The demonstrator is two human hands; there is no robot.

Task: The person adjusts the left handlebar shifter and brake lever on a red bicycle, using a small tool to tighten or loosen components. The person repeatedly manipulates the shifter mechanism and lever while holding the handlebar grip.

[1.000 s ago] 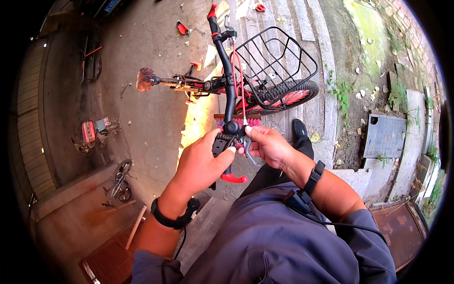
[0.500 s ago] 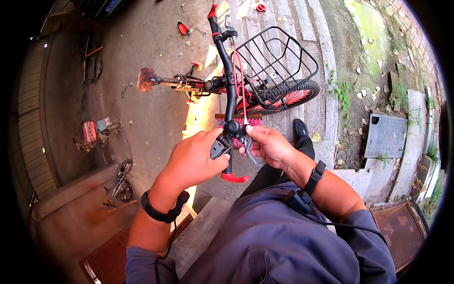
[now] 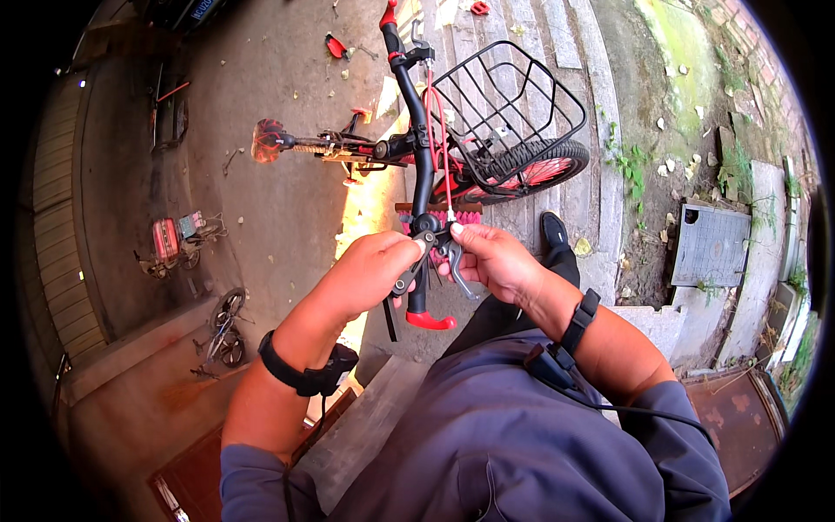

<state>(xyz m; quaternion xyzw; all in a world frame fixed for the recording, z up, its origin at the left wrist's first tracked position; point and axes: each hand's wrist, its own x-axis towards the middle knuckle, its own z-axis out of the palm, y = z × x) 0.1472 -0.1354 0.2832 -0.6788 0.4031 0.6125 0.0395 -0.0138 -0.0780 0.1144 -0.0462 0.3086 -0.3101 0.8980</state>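
Note:
A small bicycle stands in front of me, its black handlebar (image 3: 423, 174) running from far to near. My left hand (image 3: 370, 271) is closed on a dark folding hex key set (image 3: 414, 263), held against the near side of the bar. One black key sticks out of it toward me. My right hand (image 3: 494, 259) pinches around the silver brake lever (image 3: 459, 277) at its clamp, where the red brake cable (image 3: 447, 178) comes in. The red-ended grip (image 3: 431, 322) lies just nearer than both hands. My fingers hide much of the clamp.
A black wire basket (image 3: 522, 113) and the front wheel (image 3: 548, 165) are right of the bar; the saddle (image 3: 271, 141) is left. Pink bristles of a brush (image 3: 466, 222) show beneath the hands. My shoe (image 3: 553, 230) rests on stone slabs. Red parts (image 3: 336, 46) lie on the ground.
My left hand has turned the hex key set, so its narrow bolted side shows and a key points toward me. The right hand stays at the lever. The handlebar has shifted slightly.

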